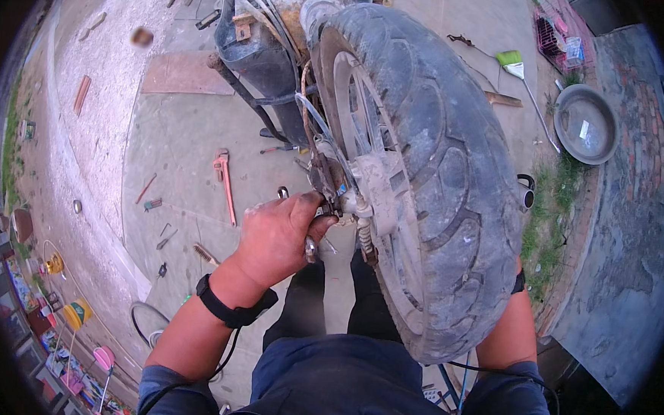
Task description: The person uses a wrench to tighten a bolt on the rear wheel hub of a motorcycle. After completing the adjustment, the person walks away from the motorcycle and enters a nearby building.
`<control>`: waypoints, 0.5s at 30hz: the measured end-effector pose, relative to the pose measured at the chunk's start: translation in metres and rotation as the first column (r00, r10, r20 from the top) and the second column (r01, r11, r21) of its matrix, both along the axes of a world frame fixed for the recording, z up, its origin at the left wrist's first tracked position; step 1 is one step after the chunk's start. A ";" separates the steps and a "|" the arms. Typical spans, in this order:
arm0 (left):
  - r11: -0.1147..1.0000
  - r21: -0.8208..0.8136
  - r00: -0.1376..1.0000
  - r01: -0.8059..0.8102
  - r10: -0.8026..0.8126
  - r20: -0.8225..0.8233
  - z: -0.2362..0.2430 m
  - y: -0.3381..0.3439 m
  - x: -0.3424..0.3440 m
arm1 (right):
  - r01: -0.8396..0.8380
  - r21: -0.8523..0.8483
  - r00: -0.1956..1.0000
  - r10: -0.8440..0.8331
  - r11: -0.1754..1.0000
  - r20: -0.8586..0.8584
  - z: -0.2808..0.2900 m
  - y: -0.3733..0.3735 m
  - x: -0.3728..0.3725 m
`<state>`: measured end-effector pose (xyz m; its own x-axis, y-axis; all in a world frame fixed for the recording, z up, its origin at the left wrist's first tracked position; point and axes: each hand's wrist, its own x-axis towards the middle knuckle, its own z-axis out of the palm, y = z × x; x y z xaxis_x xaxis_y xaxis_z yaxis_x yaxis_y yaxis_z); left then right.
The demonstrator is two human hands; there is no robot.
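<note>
Faced a worn black rubber tyre (440, 184) standing on edge just right of the fingers (305, 206), tread towards the camera, long run leading from the lap up and away to a dark motorcycle frame (257, 58) beyond the fingertips. Noted a round grey metal basin (586, 124) lying well apart on the far side of the tyre from the fingers. Found a pale grey metal hub plate (378, 191) touching distance right of the knuckles, seated in the wheel. Kept the left hand (277, 234), black wristband (231, 308) behind it, curled tight at the axle end (341, 205), fingers together and clamped on a short silvery metal tool (311, 248) whose blunt end poked out below the thumb. Could not tell the tool's full long axis, most of it buried in the fist; seemed aimed across the wheel, along the axle, left to right. Saw nothing of the right hand, hidden behind the tyre, so could not tell its fingers' state; only the forearm showed. Judged the work early or midway: wheel on its axle, hub plate in place, nothing at the axle visibly off. Left a red steel pipe wrench (225, 182) flat on the concrete, near and to the left of the fingers, long axis running towards and away.
</note>
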<state>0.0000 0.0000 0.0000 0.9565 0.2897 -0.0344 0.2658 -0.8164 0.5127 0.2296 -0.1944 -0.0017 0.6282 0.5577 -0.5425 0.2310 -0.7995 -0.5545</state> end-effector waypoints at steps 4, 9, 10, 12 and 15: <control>1.000 -0.005 0.999 0.028 -0.028 0.041 0.005 0.004 -0.003 | 0.002 0.058 1.000 -0.002 0.998 0.005 -0.007 -0.001 -0.007; 0.836 -0.512 0.980 -0.194 0.190 -0.060 0.001 -0.003 -0.003 | 0.085 0.191 0.988 -0.057 0.978 -0.146 0.006 0.003 -0.008; 0.585 -0.741 0.943 -0.330 0.244 -0.227 0.003 -0.004 -0.001 | 0.088 0.214 0.988 -0.058 0.973 -0.143 -0.003 0.001 -0.007; 0.143 -0.861 0.857 -0.487 0.266 -0.441 0.003 -0.007 0.001 | 0.103 0.246 0.986 -0.066 0.964 -0.156 -0.010 -0.001 -0.005; 0.258 -0.859 0.868 -0.442 0.364 -0.337 -0.002 -0.012 0.001 | 0.214 0.281 0.948 -0.129 0.936 -0.291 -0.014 -0.002 -0.004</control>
